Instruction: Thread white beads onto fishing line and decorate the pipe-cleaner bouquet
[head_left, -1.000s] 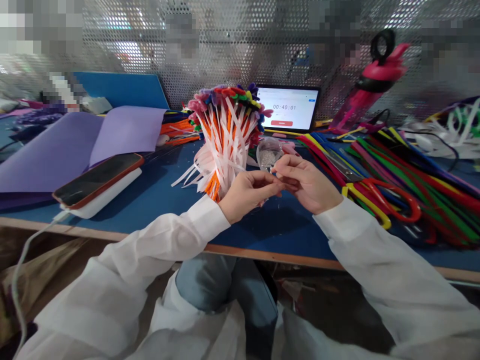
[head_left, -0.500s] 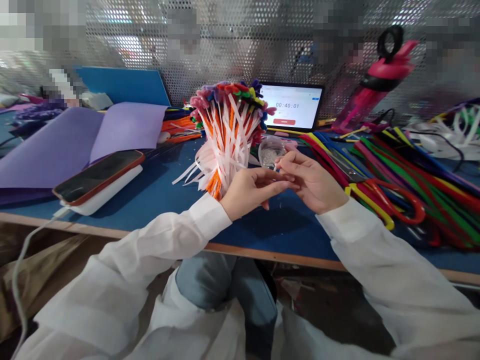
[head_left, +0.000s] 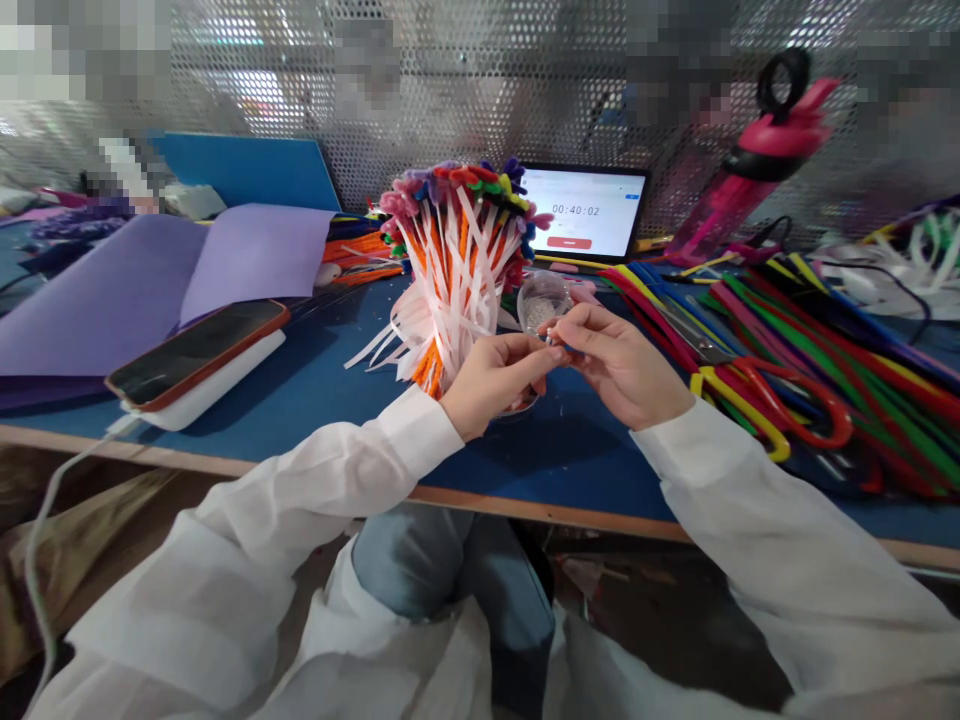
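Observation:
My left hand (head_left: 495, 382) and my right hand (head_left: 626, 365) meet over the desk, both closed in a pinch with fingertips nearly touching. Between the fingertips shows a tiny white, bead-like piece (head_left: 549, 338); what else the left fingers grip is hidden. Just behind them sits a small clear round tub (head_left: 544, 295) with fine whitish contents. A bunch of pipe-cleaner flowers (head_left: 457, 270) stands upright beyond my left hand, with orange stems, white ribbons and colourful heads. Partly covered by my left hand, a round container's rim (head_left: 521, 405) shows underneath.
To the right lie orange-handled scissors (head_left: 799, 400) on bundles of coloured pipe cleaners (head_left: 847, 350). A pink bottle (head_left: 750, 165) and a tablet with a timer (head_left: 581, 205) stand behind. Leftward are a phone (head_left: 199, 355) with a cable and purple sheets (head_left: 97, 300).
The fingertips have shifted slightly left and up, and the white piece shows more clearly between them. My left thumb has drawn back a little. The timer went from 00:40:01 to 00:40:02.

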